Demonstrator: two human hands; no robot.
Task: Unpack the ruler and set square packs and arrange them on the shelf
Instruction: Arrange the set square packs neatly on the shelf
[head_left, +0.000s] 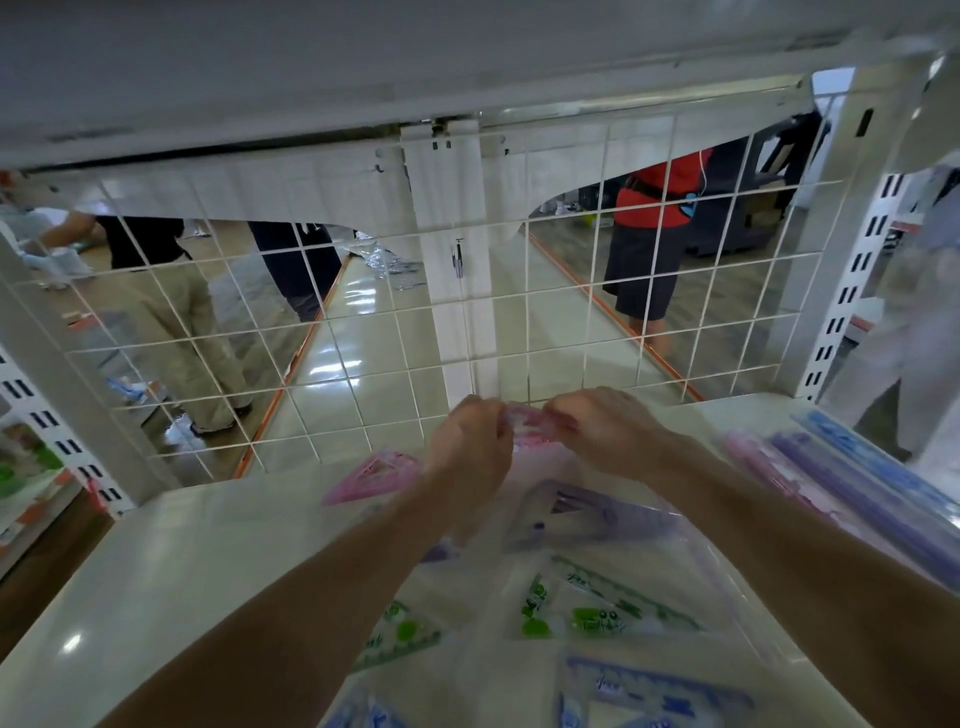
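Your left hand (470, 439) and right hand (605, 428) both pinch the pink pack (524, 423) at the shelf's (171, 561) far edge.

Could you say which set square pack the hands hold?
The pink set square pack nearest the wire grid, pinched by left hand and right hand.

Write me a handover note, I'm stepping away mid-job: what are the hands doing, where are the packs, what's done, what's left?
Left-hand grip and right-hand grip both pinch a pink pack at the back of the shelf.
A pink set square lies left of it. Purple set square, green set squares and blue set squares lie nearer. Ruler packs lie at right.
Done: packs on shelf.
Left: open the pink pack, arrange all.
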